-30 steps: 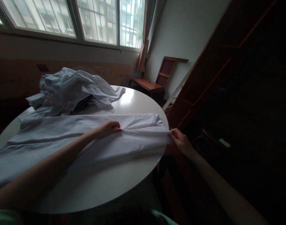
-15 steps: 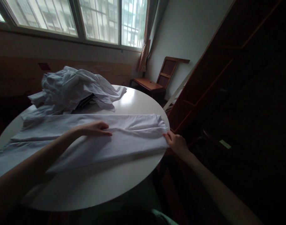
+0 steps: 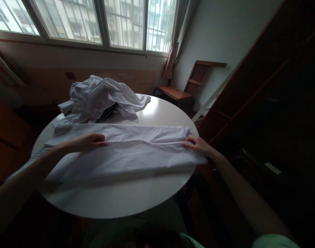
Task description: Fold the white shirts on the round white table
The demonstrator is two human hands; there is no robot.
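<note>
we see the folded white cloth point(image 3: 136, 155) lying across the round white table point(image 3: 126, 199), in front of a crumpled white pile point(image 3: 100, 98). the left hand point(image 3: 87, 142) rests flat on its middle fold, fingers together, while the right hand point(image 3: 198, 145) presses its right end; whether it pinches, we cannot tell.

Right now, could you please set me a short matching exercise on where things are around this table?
Things:
1. left hand
2. right hand
3. crumpled white pile
4. wooden chair

Places:
a. on the far side of the round table
b. by the wall, under the curtain
c. on the middle crease of the folded white cloth
d. at the cloth's end by the table's edge

Pairs: 1-c, 2-d, 3-a, 4-b
</note>
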